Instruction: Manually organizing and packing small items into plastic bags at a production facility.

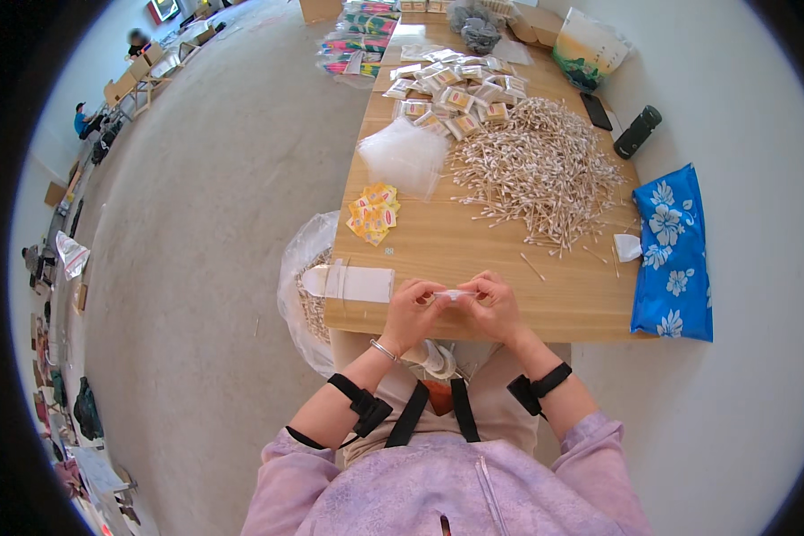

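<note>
Both hands meet over the near edge of the wooden table. A small white piece (454,295) is pinched between the fingertips of my left hand (409,313) and my right hand (495,308); its kind is too small to make out. Just left of my left hand lies a white strip (364,283) with a clear band around it. Beyond the hands, a large heap of cotton swabs (545,170) covers the table, with a few loose swabs nearer to me. Several yellow printed cards (373,214) lie farther left, below a stack of clear plastic bags (404,156).
Filled swab packs (456,98) are piled at the far side. On the right are a blue floral packet (672,259), a black bottle (638,131) and a phone (596,111). A plastic sack of swabs (311,295) stands against the table's left edge. Two people are far left.
</note>
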{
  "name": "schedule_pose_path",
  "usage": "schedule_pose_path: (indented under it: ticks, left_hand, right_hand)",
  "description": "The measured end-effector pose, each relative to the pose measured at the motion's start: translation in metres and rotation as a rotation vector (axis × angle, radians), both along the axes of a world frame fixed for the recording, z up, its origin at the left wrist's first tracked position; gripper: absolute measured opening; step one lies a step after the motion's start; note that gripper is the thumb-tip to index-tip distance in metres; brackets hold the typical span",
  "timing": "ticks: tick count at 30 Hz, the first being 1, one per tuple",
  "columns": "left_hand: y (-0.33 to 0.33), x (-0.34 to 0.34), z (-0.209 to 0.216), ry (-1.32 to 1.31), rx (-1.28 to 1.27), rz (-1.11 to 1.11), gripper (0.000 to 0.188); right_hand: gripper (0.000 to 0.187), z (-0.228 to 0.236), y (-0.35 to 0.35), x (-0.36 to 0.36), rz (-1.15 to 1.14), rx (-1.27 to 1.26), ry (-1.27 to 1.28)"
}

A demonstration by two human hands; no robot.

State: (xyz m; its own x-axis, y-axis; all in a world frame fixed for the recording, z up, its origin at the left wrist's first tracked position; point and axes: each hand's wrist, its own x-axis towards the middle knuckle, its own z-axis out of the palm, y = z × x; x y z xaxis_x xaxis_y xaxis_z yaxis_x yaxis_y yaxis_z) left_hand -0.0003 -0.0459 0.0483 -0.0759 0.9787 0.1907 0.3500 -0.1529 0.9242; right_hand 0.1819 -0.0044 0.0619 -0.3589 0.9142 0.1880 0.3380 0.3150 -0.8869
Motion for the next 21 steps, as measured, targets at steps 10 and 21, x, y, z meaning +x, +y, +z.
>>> schedule_pose_path:
  ticks: [10,21]
  left_hand:
    - [0.007,0.003,-0.02,-0.423,-0.191,-0.015,0.009]
    - [-0.001,0.001,-0.009,-0.386,-0.128,-0.056,0.013]
  right_hand:
    - [0.008,-0.016,0.012,-0.001,0.06,-0.226,0.145]
    - [0.008,0.008,0.005,-0.013,0.029,0.127,-0.007]
